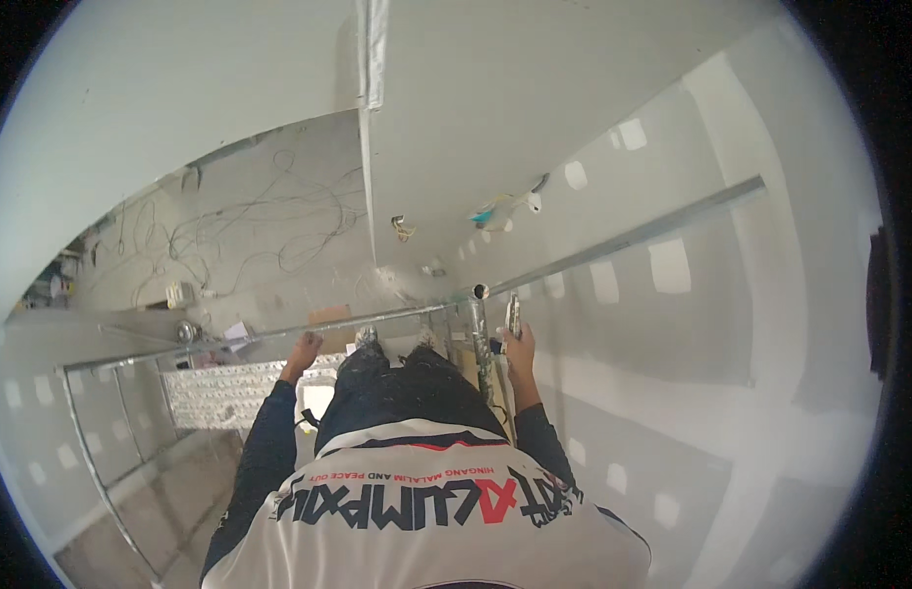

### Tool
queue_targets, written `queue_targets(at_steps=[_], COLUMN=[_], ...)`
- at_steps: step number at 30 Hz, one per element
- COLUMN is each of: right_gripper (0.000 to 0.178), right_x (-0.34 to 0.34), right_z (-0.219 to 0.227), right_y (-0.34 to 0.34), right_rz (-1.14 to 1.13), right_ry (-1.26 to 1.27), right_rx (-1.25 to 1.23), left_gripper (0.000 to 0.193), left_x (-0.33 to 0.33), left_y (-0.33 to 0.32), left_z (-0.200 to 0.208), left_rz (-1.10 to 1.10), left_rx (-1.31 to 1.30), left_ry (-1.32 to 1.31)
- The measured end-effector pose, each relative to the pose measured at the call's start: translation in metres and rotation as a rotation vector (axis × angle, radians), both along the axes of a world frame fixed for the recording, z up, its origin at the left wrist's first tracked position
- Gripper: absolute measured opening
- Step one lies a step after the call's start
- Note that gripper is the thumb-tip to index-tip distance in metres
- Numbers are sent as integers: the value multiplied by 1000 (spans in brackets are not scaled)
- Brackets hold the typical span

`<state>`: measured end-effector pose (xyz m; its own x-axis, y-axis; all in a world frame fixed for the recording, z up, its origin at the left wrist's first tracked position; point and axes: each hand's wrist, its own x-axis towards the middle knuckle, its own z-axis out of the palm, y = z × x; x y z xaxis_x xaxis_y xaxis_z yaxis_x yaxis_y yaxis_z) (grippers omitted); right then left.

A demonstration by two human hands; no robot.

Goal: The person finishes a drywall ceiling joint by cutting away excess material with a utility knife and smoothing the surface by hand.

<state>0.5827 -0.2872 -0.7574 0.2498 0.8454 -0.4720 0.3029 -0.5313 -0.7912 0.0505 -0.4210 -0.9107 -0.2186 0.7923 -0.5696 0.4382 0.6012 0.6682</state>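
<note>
My right hand [519, 351] is closed around a narrow hand tool [514, 312] that points upward. Pale smears cover the tool, and its exact kind does not show. Close by on its left stands a plaster-spattered scaffold post [482, 344]. My left hand [303, 353] is just below the long metal scaffold rail [250, 339], its fingers curled in. Whether it grips anything is hidden from this angle. Both of my arms hang low beside my body, and my shoes [366, 336] stand behind the rail.
A perforated metal scaffold plank [220, 398] lies to the left. Another rail [633, 236] runs along the right wall, which has white filler patches [669, 266]. Ahead, wires stick out of a wall opening [403, 229]. Loose cables [279, 236] cover the floor far below.
</note>
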Motion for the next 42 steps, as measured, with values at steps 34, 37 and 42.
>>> queue_targets(at_steps=[34, 37, 42], right_gripper=[25, 24, 26], right_x=[-114, -119, -116], right_z=[-83, -65, -80], right_y=[168, 158, 162], right_rz=[934, 912, 819], right_ry=[-513, -542, -654], right_rx=[335, 342, 311], left_gripper=[63, 62, 68], left_x=[83, 89, 80], left_y=[-87, -69, -21], left_z=[179, 179, 224], left_rz=[367, 295, 273], left_rx=[259, 298, 338], left_ry=[110, 109, 8])
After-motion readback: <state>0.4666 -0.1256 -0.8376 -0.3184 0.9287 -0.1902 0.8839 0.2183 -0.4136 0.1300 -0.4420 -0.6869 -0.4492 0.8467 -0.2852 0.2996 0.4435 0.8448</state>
